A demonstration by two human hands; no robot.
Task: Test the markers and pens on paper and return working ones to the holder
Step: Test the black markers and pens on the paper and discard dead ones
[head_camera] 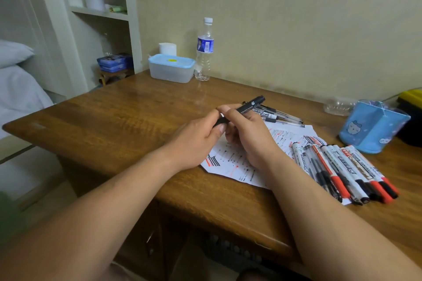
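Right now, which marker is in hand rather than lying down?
The black permanent marker, held between left hand and right hand above the paper; all others lie flat.

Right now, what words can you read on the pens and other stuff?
"PERMANENT MARKER": on the held black marker.
"WHITEBOARD MARKER": on a white marker in the right row.
Bottle label: too blurred to read.
Other pens: print too small.
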